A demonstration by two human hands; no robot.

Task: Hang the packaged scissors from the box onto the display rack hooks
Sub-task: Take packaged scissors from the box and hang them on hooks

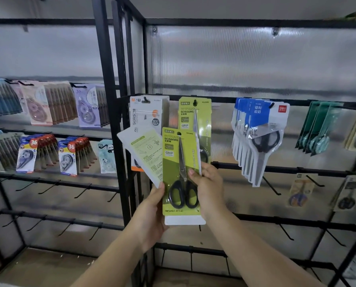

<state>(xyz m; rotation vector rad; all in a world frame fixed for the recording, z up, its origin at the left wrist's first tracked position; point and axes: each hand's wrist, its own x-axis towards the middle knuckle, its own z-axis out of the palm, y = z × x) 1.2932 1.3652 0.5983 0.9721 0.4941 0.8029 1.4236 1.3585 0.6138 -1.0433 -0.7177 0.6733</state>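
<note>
Before the black rack (pixel 119 112), at the middle of my view, I hold two scissor packs fanned apart. My right hand (pixel 209 190) pinches the green pack (pixel 181 172) at its right edge, thumb on the clear front just beside the blade, fingers behind. This pack faces me, upright, its black-handled scissors pointing to twelve o'clock. My left hand (pixel 152 216) grips the lower left of the packs, thumb lying up along the green pack's left edge. Under that thumb the second pack (pixel 144 154) shows its pale printed back and tilts toward eleven o'clock.

At twelve o'clock from the green pack, another green pack (pixel 202 119) hangs on a hook (pixel 195 102) of the rack's upper bar. A white pack (pixel 148 114) hangs at eleven o'clock, blue packs (pixel 260 129) at two o'clock. Correction tapes (pixel 67 156) fill the shelves at nine o'clock, with bare hooks (pixel 81 192) below them.
</note>
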